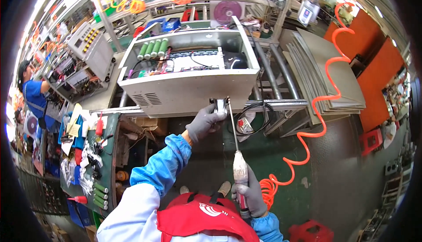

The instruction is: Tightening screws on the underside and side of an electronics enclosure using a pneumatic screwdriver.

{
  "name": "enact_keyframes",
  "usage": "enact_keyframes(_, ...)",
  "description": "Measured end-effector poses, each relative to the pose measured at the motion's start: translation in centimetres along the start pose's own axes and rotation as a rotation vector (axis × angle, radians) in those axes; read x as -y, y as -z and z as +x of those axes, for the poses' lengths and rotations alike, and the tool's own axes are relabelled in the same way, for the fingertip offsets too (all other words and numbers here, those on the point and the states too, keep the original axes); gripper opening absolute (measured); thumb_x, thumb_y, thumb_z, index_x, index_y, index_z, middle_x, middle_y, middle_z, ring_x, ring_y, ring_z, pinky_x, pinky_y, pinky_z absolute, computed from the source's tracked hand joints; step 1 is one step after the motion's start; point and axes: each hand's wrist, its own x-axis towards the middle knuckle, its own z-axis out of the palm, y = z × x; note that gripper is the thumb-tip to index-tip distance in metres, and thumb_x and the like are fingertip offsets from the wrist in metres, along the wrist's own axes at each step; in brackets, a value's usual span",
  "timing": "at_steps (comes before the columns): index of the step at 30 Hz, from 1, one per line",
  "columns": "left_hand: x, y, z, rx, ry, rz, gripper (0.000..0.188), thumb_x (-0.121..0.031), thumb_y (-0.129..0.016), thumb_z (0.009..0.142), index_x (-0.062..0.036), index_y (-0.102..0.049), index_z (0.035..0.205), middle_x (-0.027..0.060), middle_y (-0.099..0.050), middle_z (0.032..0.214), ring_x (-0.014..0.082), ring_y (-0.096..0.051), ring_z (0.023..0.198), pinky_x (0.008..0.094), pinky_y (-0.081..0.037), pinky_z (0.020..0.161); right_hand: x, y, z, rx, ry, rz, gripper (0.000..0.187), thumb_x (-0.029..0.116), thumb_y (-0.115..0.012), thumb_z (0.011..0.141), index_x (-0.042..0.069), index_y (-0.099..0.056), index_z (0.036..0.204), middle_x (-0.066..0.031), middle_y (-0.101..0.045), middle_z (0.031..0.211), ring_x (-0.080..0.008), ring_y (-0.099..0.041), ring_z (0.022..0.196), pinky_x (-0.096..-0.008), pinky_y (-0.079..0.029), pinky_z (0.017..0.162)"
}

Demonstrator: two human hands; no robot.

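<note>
A large pale metal cabinet (pixel 184 90) lies on the roller stand before me, its top uncovered. Inside it show green cylinders (pixel 153 48), wiring and rows of white parts. My left hand (pixel 205 123), in a grey glove, grips a small silvery metal fitting (pixel 220 108) against the cabinet's near face. In my gloved right hand (pixel 254 193) is a power screwdriver (pixel 240 171), closed around its body. Its long thin shaft points up, and the tip meets the cabinet face just right of the fitting.
A coiled orange air hose (pixel 327 127) hangs on the right. Stacked flat panels (pixel 325 75) lean beyond the rollers (pixel 270 70). At left, a green bench (pixel 112 132) carries bagged parts and bottles. A person in blue (pixel 35 92) works far left; a red stool (pixel 311 232) stands low right.
</note>
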Motion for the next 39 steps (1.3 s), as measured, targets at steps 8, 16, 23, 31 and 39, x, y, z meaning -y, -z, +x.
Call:
enact_keyframes(8,-1.5,-4.5,7.2,-0.046,-0.151,-0.083,0.022,-0.017,-0.066,0.089,-0.0067,-0.055,0.106,0.0033,-0.055,0.078,0.0045,-0.044,0.058,0.0172,-0.032,0.045,3.3,2.3,4.6,-0.059,0.129,-0.033,0.086,0.022,-0.061,0.072,0.012,-0.025,0.149,-0.0079,-0.058,0.077,-0.0142,-0.058,0.057,-0.0262,-0.051,0.051)
enact_keyframes(16,-1.0,-4.8,10.1,-0.126,-0.153,-0.102,0.024,-0.019,-0.067,0.088,-0.0029,-0.054,0.1,0.0055,-0.059,0.082,0.0063,-0.048,0.059,0.0177,-0.036,0.046,4.2,3.9,6.8,-0.038,0.148,-0.044,0.077,0.014,-0.056,0.077,0.012,-0.027,0.148,-0.0075,-0.057,0.076,-0.0144,-0.057,0.056,-0.0266,-0.05,0.05)
enact_keyframes(23,-0.8,-5.5,10.3,-0.236,-0.158,-0.043,0.026,-0.022,-0.07,0.088,-0.0023,-0.055,0.098,0.0051,-0.062,0.079,0.0071,-0.052,0.06,0.0184,-0.038,0.047,6.1,4.4,6.2,-0.01,0.068,-0.046,0.065,0.019,-0.055,0.086,0.014,-0.031,0.146,-0.0068,-0.059,0.076,-0.0141,-0.059,0.056,-0.0259,-0.05,0.048)
enact_keyframes(31,-0.6,-5.6,10.7,-0.234,-0.165,-0.056,0.025,-0.022,-0.069,0.088,-0.0025,-0.056,0.096,0.0047,-0.062,0.079,0.0063,-0.052,0.059,0.0185,-0.038,0.046,8.0,5.0,5.2,0.138,-0.033,0.21,0.053,0.033,-0.053,0.093,0.016,-0.037,0.14,-0.0051,-0.061,0.075,-0.0141,-0.061,0.055,-0.0251,-0.051,0.046)
enact_keyframes(39,-0.5,-5.9,10.4,-0.252,-0.178,-0.063,0.025,-0.022,-0.069,0.088,-0.0029,-0.055,0.096,0.0045,-0.061,0.079,0.0063,-0.051,0.059,0.0183,-0.038,0.047,8.6,4.0,5.3,0.076,-0.016,0.082,0.057,0.026,-0.053,0.091,0.013,-0.034,0.143,-0.0038,-0.058,0.073,-0.0119,-0.058,0.053,-0.0246,-0.048,0.045)
